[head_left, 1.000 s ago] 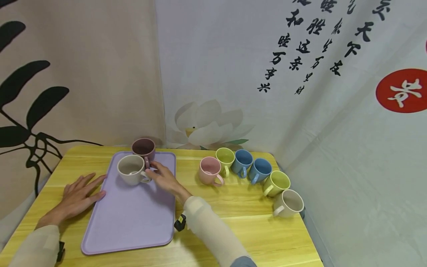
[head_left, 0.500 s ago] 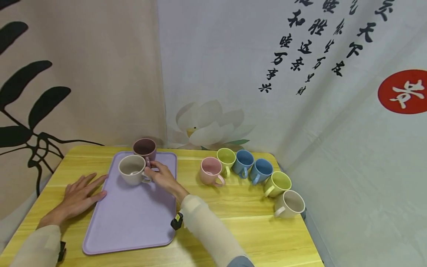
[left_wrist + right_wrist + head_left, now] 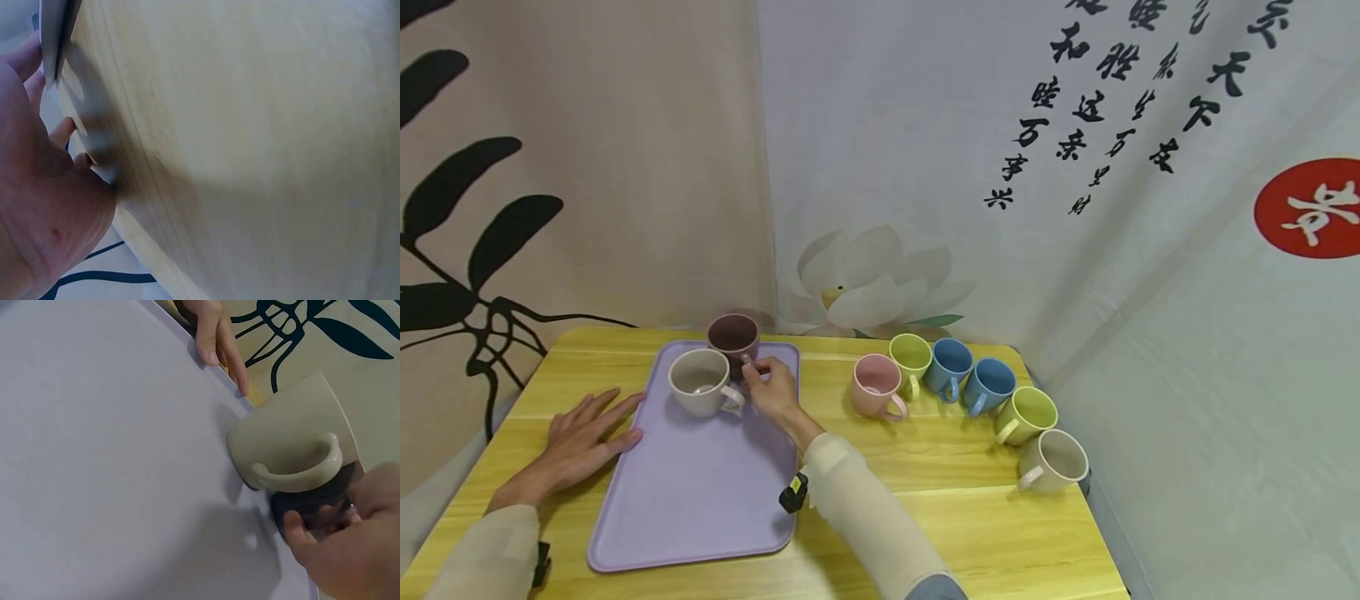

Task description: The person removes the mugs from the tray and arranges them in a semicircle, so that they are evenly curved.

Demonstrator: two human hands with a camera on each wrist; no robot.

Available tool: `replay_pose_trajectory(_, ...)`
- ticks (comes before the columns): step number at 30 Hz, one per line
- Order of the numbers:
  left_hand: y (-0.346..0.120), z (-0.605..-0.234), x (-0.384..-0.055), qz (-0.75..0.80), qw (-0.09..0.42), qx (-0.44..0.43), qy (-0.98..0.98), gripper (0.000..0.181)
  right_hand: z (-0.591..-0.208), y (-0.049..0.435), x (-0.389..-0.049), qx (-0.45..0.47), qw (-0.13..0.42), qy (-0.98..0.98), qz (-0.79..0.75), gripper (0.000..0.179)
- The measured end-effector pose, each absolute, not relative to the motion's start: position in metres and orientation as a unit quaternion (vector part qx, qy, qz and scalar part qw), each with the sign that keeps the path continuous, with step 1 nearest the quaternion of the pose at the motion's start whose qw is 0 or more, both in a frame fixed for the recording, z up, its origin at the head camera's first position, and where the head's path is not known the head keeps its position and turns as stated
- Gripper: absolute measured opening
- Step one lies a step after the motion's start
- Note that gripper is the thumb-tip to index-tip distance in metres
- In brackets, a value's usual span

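A dark plum mug point(image 3: 733, 337) stands at the back of the lilac tray point(image 3: 700, 500). By its handle my right hand point(image 3: 777, 395) pinches it; the fingers partly hide that handle. Just in front and to the left is an off-white mug point(image 3: 700, 385) with its handle pointing right, close to my right thumb but apart from it. In the right wrist view the off-white mug point(image 3: 294, 434) covers much of the dark mug point(image 3: 306, 503). My left hand point(image 3: 576, 446) lies with spread fingers at the tray's left edge, fingertips touching the rim.
To the right on the wooden table point(image 3: 925, 517), a pink mug point(image 3: 874, 387), green mugs point(image 3: 912, 354), blue mugs point(image 3: 950, 367) and another off-white mug point(image 3: 1054, 461) stand in a curved row. A printed curtain point(image 3: 880, 167) hangs behind the table.
The dark mug has shifted slightly right along the back of the tray with my right hand at its handle. The off-white mug and my left hand have stayed in place.
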State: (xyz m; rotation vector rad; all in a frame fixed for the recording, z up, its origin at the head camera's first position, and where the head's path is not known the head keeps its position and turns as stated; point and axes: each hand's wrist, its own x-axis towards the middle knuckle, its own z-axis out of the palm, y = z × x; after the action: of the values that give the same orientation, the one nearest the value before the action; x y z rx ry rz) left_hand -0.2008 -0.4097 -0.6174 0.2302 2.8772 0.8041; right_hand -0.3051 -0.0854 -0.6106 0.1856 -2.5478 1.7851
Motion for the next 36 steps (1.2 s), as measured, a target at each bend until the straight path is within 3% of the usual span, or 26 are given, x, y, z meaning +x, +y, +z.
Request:
replay_pose_trajectory(4, -0.41, -0.617, -0.201, 0.269, 0.072, 0.079, 0.957, 0.077, -0.657, -0.088, -0.329, 0.064, 0.082, -0.842, 0.53, 0.015)
replay_pose_trajectory(15, -0.41, -0.618, -0.201, 0.27, 0.069, 0.081, 0.957, 0.077, -0.649, -0.068, -0.309, 0.07, 0.113, -0.858, 0.496, 0.014)
replay_pose_trajectory(22, -0.411, -0.619, -0.203, 0.267, 0.072, 0.08, 0.958, 0.077, -0.585, -0.047, -0.267, 0.066, 0.067, -0.828, 0.553, 0.012)
replay_pose_trajectory(36, -0.409, -0.616, -0.202, 0.267, 0.073, 0.081, 0.957, 0.078, -0.564, -0.015, -0.24, 0.041, 0.017, -0.782, 0.622, 0.015)
